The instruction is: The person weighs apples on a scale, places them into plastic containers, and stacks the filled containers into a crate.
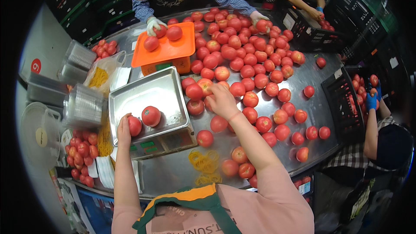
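A rectangular metal tray [146,87] rests on a scale [165,144] before me, with a tomato [151,116] near its middle. At the tray's left side, my left hand [124,130] is around another tomato [134,126]. My right hand [221,99] reaches right of the tray, its fingers at a yellowish-red tomato [204,86] among many loose ones; whether it grips one cannot be told, as the fingers partly hide the tomatoes there. Yellow rubber bands [203,162] lie on the metal table [165,175] near my body.
An orange tray [164,52] holds tomatoes under a co-worker's gloved hand [155,26]. Clear plastic boxes [84,105] are stacked left, beside a bag [110,68] of rubber bands. Two other people handle tomatoes at black crates [338,104] on the right and at the back right.
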The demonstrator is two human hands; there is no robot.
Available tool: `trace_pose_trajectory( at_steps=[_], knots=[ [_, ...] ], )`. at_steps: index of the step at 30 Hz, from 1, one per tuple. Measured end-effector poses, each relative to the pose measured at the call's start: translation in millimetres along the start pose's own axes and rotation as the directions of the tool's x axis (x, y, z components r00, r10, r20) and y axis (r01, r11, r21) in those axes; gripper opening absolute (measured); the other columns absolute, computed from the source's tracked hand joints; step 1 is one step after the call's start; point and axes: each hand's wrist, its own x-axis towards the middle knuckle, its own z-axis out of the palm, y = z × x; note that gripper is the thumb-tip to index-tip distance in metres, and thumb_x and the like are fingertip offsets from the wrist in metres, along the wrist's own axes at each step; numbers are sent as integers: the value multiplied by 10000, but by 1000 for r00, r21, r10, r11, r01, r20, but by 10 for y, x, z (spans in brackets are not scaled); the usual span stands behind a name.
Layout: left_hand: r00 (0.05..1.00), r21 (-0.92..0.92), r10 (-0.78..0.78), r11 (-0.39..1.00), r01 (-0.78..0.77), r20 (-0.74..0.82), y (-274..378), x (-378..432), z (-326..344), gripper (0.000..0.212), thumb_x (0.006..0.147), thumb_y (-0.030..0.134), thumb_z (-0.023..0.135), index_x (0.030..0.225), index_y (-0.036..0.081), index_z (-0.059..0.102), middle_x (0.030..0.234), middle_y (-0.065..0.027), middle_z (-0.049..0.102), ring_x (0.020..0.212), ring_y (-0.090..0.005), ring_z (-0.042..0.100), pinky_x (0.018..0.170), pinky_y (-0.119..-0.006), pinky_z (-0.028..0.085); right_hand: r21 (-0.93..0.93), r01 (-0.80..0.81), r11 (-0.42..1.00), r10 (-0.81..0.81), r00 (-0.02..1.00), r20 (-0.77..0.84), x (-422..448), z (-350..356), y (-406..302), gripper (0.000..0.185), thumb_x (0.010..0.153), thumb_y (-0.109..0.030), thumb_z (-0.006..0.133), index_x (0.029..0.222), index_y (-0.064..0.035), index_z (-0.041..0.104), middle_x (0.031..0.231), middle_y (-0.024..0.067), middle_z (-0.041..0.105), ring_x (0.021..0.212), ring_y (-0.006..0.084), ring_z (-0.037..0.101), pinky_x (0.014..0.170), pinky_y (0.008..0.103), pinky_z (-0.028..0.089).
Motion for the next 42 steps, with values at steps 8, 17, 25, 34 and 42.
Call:
trace_pose_trajectory(
  at_steps=[8, 17, 25, 34, 42],
  knots=[
    [1000, 9, 10, 1000, -10, 7, -44, -42, -47, 427, 986, 327, 350, 1125, -9, 574, 1110, -104, 583, 1047, -193, 525, 952, -301, 375, -414, -76, 907, 200, 944, 264, 482, 544, 108, 530, 664, -96, 657, 1180, -127, 545, 1148, 136, 482, 1066, 325, 464, 875, 424, 435],
    [1000, 0, -2, 1000, 2, 13, -44, -24, -60, 420, 983, 327, 358, 1135, -2, 569, 1137, -103, 571, 1085, -197, 507, 975, -301, 359, -364, -65, 929, 175, 944, 281, 505, 386, 96, 464, 633, -87, 666, 1085, -103, 559, 1085, 108, 499, 1064, 305, 464, 820, 411, 468],
    [999, -3, -43, 999, 43, 6, 30, -19, -9, 422, 981, 339, 374, 1127, -2, 574, 1126, -102, 576, 1063, -194, 518, 970, -297, 362, -158, -138, 978, 55, 896, -440, 431, -242, 738, 281, 758, -152, 622, 1006, -27, 577, 956, 171, 580, 922, 328, 553, 829, 416, 447],
    [999, 236, -41, 971, 36, 20, -107, 127, 32, 379, 926, 219, 325, 1118, 24, 587, 1090, -175, 609, 1034, -283, 569, 952, -343, 402, -580, -376, 723, 536, 835, 126, 138, -1182, 1604, 699, 576, -213, 733, 1218, -54, 505, 1163, 192, 564, 1092, 345, 537, 951, 396, 438],
    [996, -172, -91, 981, 87, -19, -51, -88, -23, 424, 990, 333, 348, 1081, 23, 623, 1031, -86, 629, 980, -165, 560, 912, -288, 416, 292, -160, 943, 186, 981, -64, -157, -392, -61, 684, 695, -169, 763, 1266, 1, 426, 1218, 143, 505, 1050, 214, 542, 898, 316, 462]
  ],
)
